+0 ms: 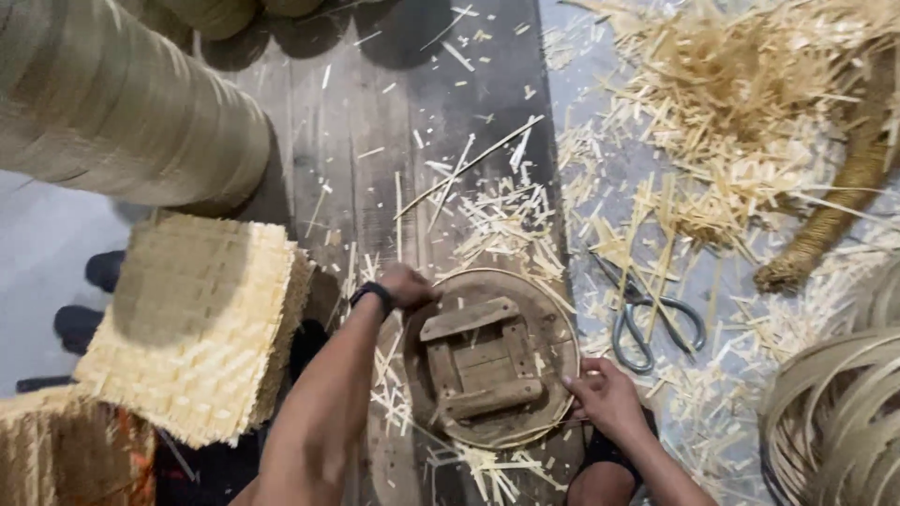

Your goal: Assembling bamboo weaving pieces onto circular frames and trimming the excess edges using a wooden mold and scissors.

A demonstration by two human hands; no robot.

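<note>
A round wooden form (490, 361) with a square frame of wooden bars on top lies on the plank floor, with a thin bamboo hoop around its rim. My left hand (408, 286), a black watch on its wrist, grips the form's upper left edge. On the lower right edge rests my right hand (605, 395), its fingers pressing the hoop against the rim.
Grey scissors (647, 314) lie just right of the form among bamboo offcuts. A stack of woven bamboo mats (192, 323) sits at left, below a tall stack of woven baskets (112, 103). Bamboo hoops (839, 412) pile at lower right. A thick rope (844, 201) lies at right.
</note>
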